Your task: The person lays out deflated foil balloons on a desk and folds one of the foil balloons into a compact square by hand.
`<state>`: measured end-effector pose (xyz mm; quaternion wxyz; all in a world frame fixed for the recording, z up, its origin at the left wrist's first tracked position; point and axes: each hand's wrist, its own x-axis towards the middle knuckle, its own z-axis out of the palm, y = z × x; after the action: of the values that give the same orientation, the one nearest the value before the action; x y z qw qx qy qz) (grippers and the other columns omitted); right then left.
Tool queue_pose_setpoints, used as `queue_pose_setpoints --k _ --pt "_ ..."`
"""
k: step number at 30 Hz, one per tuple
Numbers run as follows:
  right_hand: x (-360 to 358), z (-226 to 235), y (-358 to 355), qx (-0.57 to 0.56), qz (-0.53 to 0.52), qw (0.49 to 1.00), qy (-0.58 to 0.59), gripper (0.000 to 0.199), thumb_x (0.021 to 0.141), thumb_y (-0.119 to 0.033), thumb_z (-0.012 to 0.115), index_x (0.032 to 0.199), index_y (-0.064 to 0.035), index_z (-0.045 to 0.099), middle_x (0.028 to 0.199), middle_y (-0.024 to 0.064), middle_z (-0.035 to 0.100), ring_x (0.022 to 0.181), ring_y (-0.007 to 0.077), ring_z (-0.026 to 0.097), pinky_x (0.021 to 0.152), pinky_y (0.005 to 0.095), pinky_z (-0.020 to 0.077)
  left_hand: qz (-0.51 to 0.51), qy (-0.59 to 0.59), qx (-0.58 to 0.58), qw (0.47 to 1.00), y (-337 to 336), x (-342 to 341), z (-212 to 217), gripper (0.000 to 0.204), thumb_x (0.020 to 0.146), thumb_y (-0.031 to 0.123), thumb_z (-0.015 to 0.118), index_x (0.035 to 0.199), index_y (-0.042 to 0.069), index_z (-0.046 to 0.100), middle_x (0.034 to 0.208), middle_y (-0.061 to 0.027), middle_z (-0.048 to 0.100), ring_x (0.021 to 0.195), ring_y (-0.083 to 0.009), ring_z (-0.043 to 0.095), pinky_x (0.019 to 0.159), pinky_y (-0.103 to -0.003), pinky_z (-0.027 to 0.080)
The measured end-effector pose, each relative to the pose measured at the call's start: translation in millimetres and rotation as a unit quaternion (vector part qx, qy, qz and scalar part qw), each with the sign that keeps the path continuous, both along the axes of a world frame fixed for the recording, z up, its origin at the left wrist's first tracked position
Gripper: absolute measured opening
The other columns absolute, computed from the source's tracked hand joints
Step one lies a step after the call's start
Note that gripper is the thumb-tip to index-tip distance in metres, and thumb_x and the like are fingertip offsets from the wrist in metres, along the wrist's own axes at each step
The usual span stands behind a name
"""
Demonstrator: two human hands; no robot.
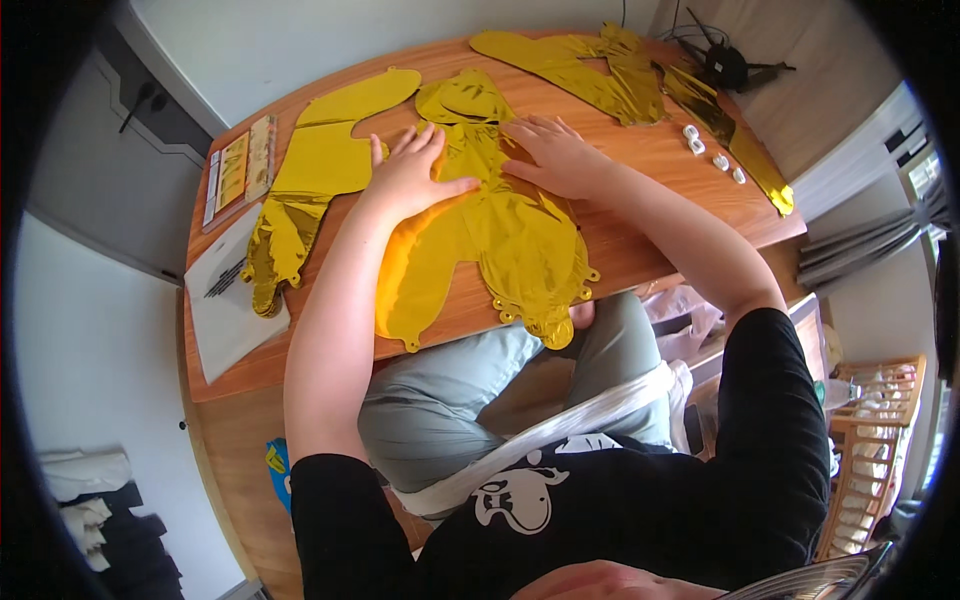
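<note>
A flat, crinkled gold foil balloon lies on the wooden table in front of me, its lower end reaching the near edge. My left hand rests on its left side with fingers spread. On its upper right part lies my right hand, fingers stretched out and palm down. Neither hand grips anything. Beside my left forearm is another flat gold foil balloon, its near end bunched up. Farther back, to the right, sits a third gold foil piece.
A narrow gold foil strip runs along the right edge. Several small white rolls lie near it, and a black device with antennas stands behind. At left are a printed flat package and a white plastic bag.
</note>
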<state>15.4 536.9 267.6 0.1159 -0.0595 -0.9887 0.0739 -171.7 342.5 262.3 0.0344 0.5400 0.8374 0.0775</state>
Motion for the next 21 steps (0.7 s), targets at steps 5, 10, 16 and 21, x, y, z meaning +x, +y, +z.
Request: queue_pose_setpoints --k 5,10,16,21 --pt "1.1 -7.9 -6.9 -0.013 -0.019 0.999 0.036 0.067 0.100 -0.047 0.059 0.148 -0.0033 0.047 0.151 0.0194 0.051 0.143 0.0407 0.042 0.120 0.0498 0.0320 -0.006 -0.005 0.009 1.000 1.4 2.1 -1.7 0.121 0.079 0.089 0.055 0.162 0.006 0.029 0.170 -0.0134 0.025 0.159 -0.0275 0.017 0.124 -0.061 -0.011" --pt "-1.6 -5.1 -11.2 -0.023 -0.038 0.999 0.018 0.070 0.101 -0.046 0.059 0.153 -0.0039 0.041 0.155 0.0252 0.044 0.147 0.0421 0.037 0.121 0.0497 0.0310 -0.001 0.002 0.007 1.000 1.4 -0.2 2.0 0.121 0.078 0.088 0.056 0.162 0.005 0.029 0.170 -0.0134 0.026 0.159 -0.0279 0.019 0.124 -0.061 -0.010" --pt "-2.0 -13.7 -13.1 -0.017 -0.053 0.998 0.025 0.077 0.100 -0.055 0.056 0.155 -0.0042 0.038 0.158 0.0255 0.041 0.149 0.0413 0.035 0.124 0.0496 0.0253 -0.004 -0.007 0.013 1.000 1.5 1.2 0.2 0.120 0.079 0.088 0.057 0.162 0.006 0.030 0.170 -0.0127 0.026 0.159 -0.0273 0.019 0.124 -0.061 -0.011" --pt "0.3 -12.5 -23.5 -0.018 -0.080 0.997 0.013 0.085 0.099 -0.066 0.051 0.156 -0.0045 0.037 0.160 0.0249 0.039 0.153 0.0387 0.030 0.126 0.0516 0.0208 -0.001 -0.004 0.009 1.000 -0.9 2.6 -2.1 0.119 0.079 0.087 0.057 0.162 0.006 0.029 0.170 -0.0117 0.026 0.159 -0.0263 0.018 0.124 -0.061 -0.011"
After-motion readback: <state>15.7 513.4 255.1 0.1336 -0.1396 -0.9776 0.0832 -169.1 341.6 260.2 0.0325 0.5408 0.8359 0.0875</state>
